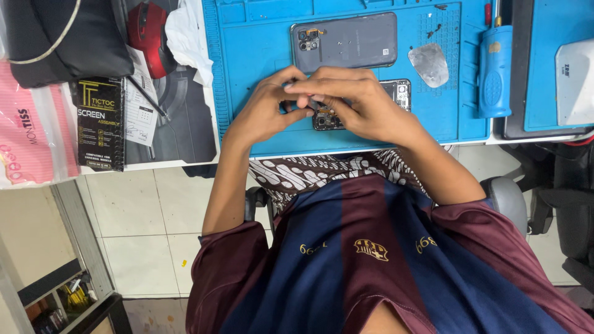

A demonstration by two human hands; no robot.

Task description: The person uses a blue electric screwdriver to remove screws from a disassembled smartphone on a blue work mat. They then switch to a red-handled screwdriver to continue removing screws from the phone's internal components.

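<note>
**Two hands work on an opened phone over a blue repair mat**

An opened phone [362, 105], its back removed so dark circuitry and camera parts show, lies on a blue mat [260, 55] near the mat's front edge. Most of it is hidden under the hands; only its lower left corner and its right end can be seen.

The left hand [263, 108] is curled, its fingertips bunched together and pressed against the fingertips of the other hand directly above the phone. The right hand [359, 102] lies across the phone with its fingers bent inward, thumb and forefinger pinched close. Whether a small part or tool sits between the fingertips cannot be told.

Just beyond the hands, a grey back cover [344, 42] with camera cut-outs lies flat on the mat. To its right rests a thin silvery pick [428, 64]. At the mat's right edge lies a blue electric screwdriver [495, 71].

To the left of the mat, a red mouse [146, 34] sits by a white cloth [185, 31]. Nearer the desk's front edge lie a black box [99, 124] and a pink packet [31, 130]. The person wears a maroon and navy striped shirt [371, 260] and is seated over a pale tiled floor [142, 229].
</note>
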